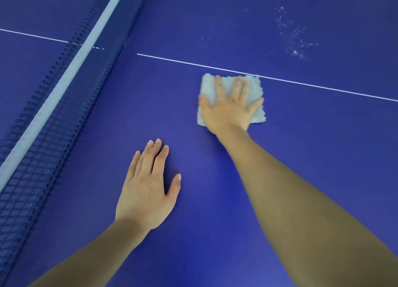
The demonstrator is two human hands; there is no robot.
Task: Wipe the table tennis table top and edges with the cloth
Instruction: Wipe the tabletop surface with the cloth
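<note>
Blue tabletop (pixel 323 157) part-wiped, by judgement. Right grip (pixel 228 108) flat, fingers straight, pressing cloth (pixel 209 86), its far edge at white line (pixel 323 87). Left grip (pixel 146 189) flat, empty, on tabletop. White specks (pixel 295 36) beyond line unwiped; edges unseen.

Right hand (pixel 229 109) flat on pale cloth (pixel 256 114), fingers (pixel 219 86) spread, cloth touching white centre line (pixel 323 88). Left hand (pixel 146 189) flat on blue counter (pixel 215 200), nearer. Net (pixel 43 157) left. White specks (pixel 295 39) far right.
</note>
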